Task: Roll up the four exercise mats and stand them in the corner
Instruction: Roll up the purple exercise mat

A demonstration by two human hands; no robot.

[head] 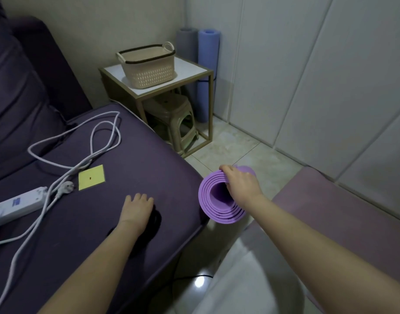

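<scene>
A rolled purple mat [217,200] stands on end beside the sofa's corner, its spiral top facing me. My right hand [241,184] grips its top rim, fingers curled over the edge. My left hand [136,209] rests on the sofa seat over a small black thing [156,219], fingers bent down onto it. In the far corner two rolled mats stand upright: a grey one [186,45] and a blue one [208,64]. A pink mat [341,205] lies flat on the floor at the right.
The dark purple sofa [126,155] carries a white power strip [18,205], a looped white cable [99,141] and a yellow note [91,177]. A side table [194,71] with a beige basket [147,64] and a stool [174,118] beneath stands before the corner.
</scene>
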